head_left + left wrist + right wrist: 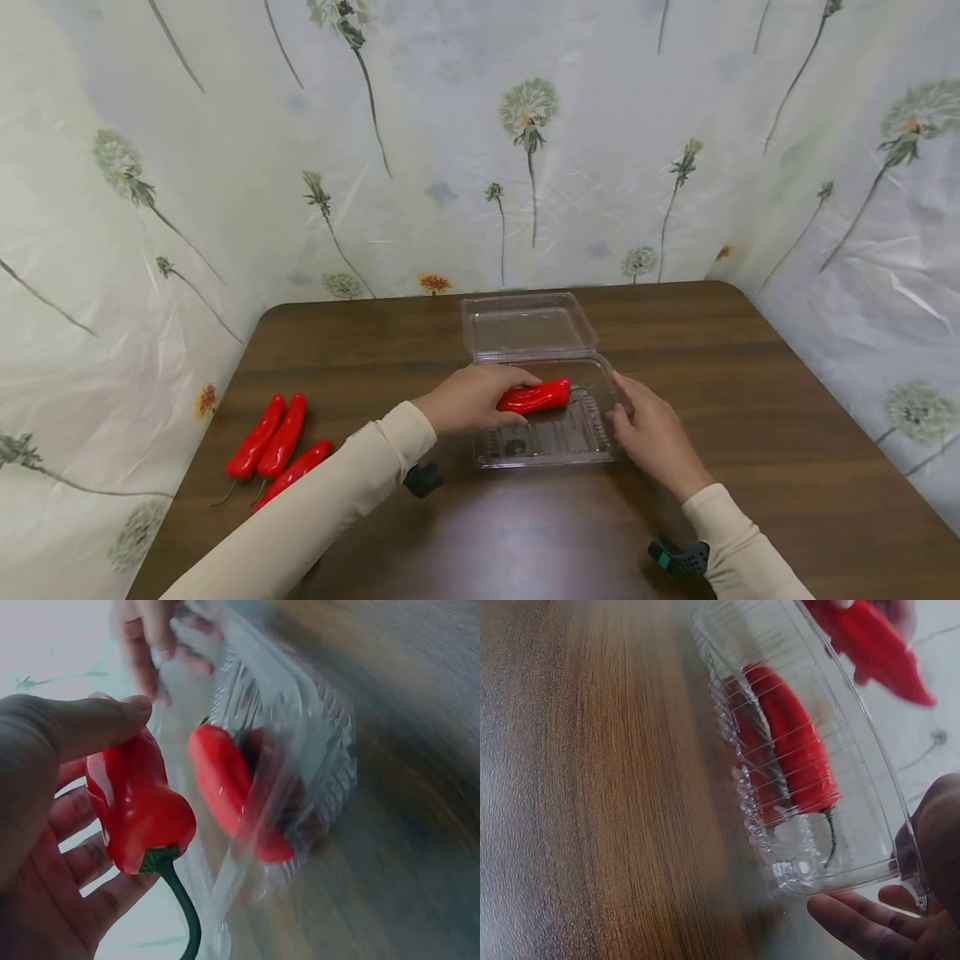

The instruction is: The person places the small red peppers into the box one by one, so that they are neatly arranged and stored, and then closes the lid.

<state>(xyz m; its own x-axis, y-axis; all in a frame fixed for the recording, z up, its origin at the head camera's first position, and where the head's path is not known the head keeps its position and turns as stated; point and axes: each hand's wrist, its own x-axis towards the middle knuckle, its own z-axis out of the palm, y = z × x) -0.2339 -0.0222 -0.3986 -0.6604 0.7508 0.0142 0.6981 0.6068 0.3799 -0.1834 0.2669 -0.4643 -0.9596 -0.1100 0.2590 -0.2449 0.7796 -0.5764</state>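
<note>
Gripping, half-curled — left hand [476, 400] a red pepper [536, 397], right hand [655, 429] a clear container [555, 446] by its edge.

- On the table [765, 400], we see three peppers [282, 437] at the left, the nearest partly behind the left sleeve [330, 500].
- Well to their right we have the tray [543, 461] — its lid [528, 325] laid back behind it.
- In the tray, we find one pepper [795, 742]; over it, another pepper [139, 802] in the left hand [468, 402].
- At the tray's right rim, the right hand [651, 421].
- Behind the table, we see a sheet [600, 167].
</note>
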